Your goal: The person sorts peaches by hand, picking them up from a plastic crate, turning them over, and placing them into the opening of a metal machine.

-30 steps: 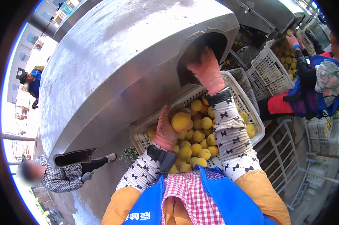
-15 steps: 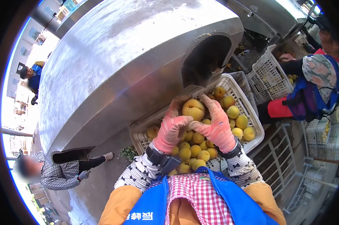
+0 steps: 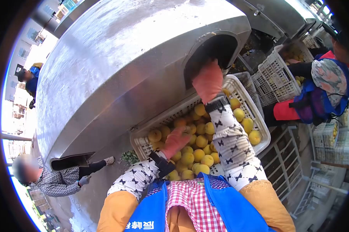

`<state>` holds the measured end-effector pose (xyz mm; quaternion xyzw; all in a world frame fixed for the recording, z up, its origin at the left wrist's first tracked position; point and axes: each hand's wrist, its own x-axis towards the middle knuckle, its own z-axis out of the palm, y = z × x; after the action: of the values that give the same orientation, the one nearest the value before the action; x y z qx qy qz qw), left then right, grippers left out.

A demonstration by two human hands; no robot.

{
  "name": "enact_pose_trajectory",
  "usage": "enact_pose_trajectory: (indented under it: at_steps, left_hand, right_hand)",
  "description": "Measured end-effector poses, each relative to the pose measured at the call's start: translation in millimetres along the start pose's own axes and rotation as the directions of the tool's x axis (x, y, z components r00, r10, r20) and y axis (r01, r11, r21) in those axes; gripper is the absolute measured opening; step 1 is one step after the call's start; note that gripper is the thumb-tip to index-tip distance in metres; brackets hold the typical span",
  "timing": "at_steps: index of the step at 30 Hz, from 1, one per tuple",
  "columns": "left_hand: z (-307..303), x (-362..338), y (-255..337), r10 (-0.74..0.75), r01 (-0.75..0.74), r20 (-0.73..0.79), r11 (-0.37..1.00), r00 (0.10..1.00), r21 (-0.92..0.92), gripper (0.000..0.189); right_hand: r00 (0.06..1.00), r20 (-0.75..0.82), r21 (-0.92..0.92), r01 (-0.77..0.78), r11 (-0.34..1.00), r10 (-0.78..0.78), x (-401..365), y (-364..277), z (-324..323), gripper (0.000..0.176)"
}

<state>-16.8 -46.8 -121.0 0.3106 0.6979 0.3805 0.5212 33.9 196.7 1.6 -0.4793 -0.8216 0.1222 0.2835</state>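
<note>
My left hand (image 3: 177, 140), in a pink glove, is low over the yellow fruit (image 3: 201, 141) in a white plastic crate (image 3: 264, 133). Its fingers reach among the fruit near the crate's left part, and their grip is hard to make out. Stretched forward past the crate's far rim, my right hand (image 3: 208, 79) reaches into the dark round opening (image 3: 220, 46) of a large metal machine (image 3: 143, 50). Shadow and blur hide its fingertips and anything in them.
At the right, a person in a blue vest (image 3: 329, 89) works beside another white crate (image 3: 276, 73) with fruit. A metal rack (image 3: 284, 158) stands right of my crate. Two other people (image 3: 60, 179) (image 3: 34, 79) are at the left.
Both hands were together around a large fruit above the crate. They have parted: the right went forward into the opening, the left down and back to the fruit. The large fruit is out of sight.
</note>
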Motion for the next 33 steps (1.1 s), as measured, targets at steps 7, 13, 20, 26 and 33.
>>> enact_pose_trajectory:
  at_steps: [7, 13, 20, 26, 33]
  left_hand:
    - [9.3, -20.3, -9.9, -0.090, -0.204, 0.281, 0.491, 0.955, 0.847, 0.093]
    - [9.5, -26.2, 7.3, -0.124, -0.393, 0.452, 0.329, 0.883, 0.858, 0.086]
    - [25.5, -15.5, -33.1, -0.186, -0.440, 0.589, 0.499, 0.787, 0.746, 0.068]
    - [-25.6, -32.8, 23.8, 0.001, 0.361, 0.496, 0.685, 0.869, -0.633, 0.060]
    - [-3.4, -12.8, 94.0, 0.235, 0.181, 0.453, 0.689, 0.860, -0.702, 0.052]
  right_hand:
    - [0.999, 0.041, 0.727, -0.031, 0.686, 0.002, -15.3, 30.7, -85.4, 0.044]
    - [0.754, 0.644, 0.009, 0.160, 0.987, -0.128, -96.3, 116.8, -50.7, 0.045]
    - [0.451, 0.892, -0.201, 0.453, 0.868, -0.029, -152.9, 118.8, 46.0, 0.038]
    - [0.622, 0.683, 0.566, -0.121, 0.815, -0.382, -136.1, 75.3, -51.6, 0.073]
    - [0.786, 0.510, 0.467, 0.089, 0.880, -0.349, -127.4, 34.5, -103.6, 0.087]
